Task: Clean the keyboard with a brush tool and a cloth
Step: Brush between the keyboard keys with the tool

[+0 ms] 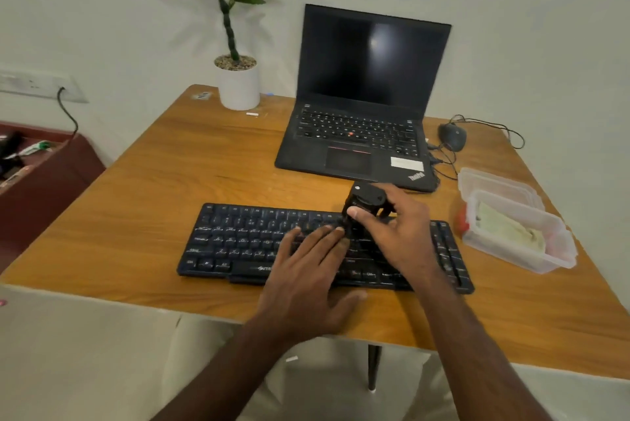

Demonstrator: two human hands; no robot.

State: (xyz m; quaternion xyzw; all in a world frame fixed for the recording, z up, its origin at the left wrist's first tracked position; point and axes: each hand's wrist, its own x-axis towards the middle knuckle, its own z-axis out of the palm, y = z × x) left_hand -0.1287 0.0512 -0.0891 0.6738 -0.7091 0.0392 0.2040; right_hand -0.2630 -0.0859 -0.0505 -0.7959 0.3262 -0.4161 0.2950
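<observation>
Both forearms are bare right down to the wrists, no sleeves showing; left hand [306, 267] and right hand [395, 230] wear nothing.

A home office or small office corner: a wooden worktop [170, 182] against a plain wall carries an open laptop [361, 107], wired mouse [452, 136], separate keyboard [245, 243] and potted plant [237, 80]

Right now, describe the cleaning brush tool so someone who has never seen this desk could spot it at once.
Start at the open laptop at the back of the wooden table; in front of it lies a separate black keyboard. The brush tool is the stubby black cylinder standing on that keyboard's right half, gripped by the right hand. It alone rises above the flat keys.
</observation>
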